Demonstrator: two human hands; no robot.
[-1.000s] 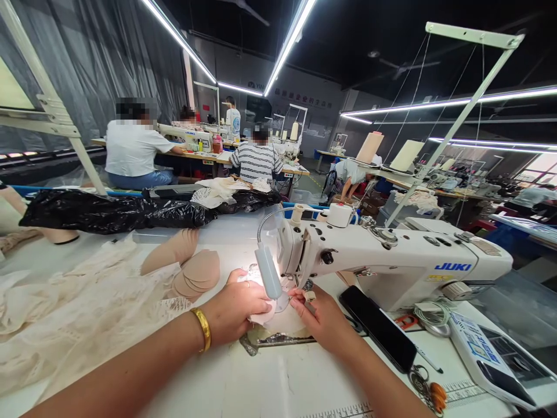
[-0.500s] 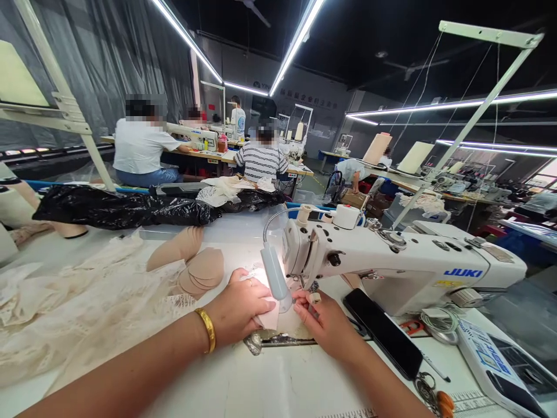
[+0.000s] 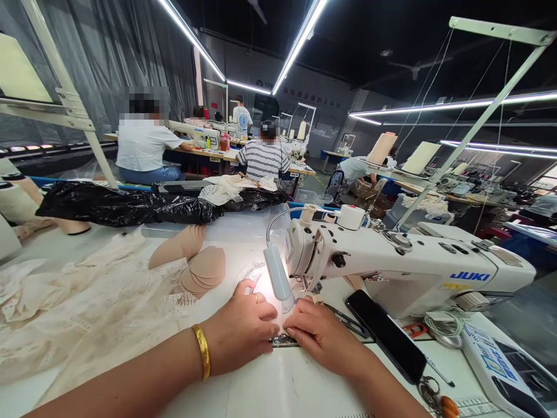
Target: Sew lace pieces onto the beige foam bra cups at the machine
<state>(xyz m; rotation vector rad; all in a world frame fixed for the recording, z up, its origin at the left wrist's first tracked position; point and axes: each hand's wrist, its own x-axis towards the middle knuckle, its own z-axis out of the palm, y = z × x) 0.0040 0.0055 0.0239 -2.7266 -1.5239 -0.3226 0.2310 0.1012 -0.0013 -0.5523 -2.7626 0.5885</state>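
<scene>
A pale fabric piece (image 3: 263, 287) lies under the lit needle area of a white sewing machine (image 3: 391, 258), partly hidden by the grey lamp (image 3: 277, 271) and my fingers. My left hand (image 3: 243, 325) is closed on the fabric's left and near side, with its index finger reaching toward the lamp. To the right, my right hand (image 3: 324, 337) has its fingers curled together and pinches the near right edge of the same piece. The fingertips of both hands are close together in front of the presser foot, which is mostly hidden.
Stacked beige cup-shaped pieces (image 3: 202, 270) and a heap of cream lace (image 3: 108, 307) lie on the left. A black phone (image 3: 385, 334), dark thread snips (image 3: 348, 322), a pen (image 3: 439, 371) and keys (image 3: 429, 390) lie right. A black plastic bag (image 3: 126, 202) runs along the back.
My right hand has come away from beside the needle toward me and closed on the fabric edge. My left hand has shifted slightly nearer. Dark snips now show beside my right hand.
</scene>
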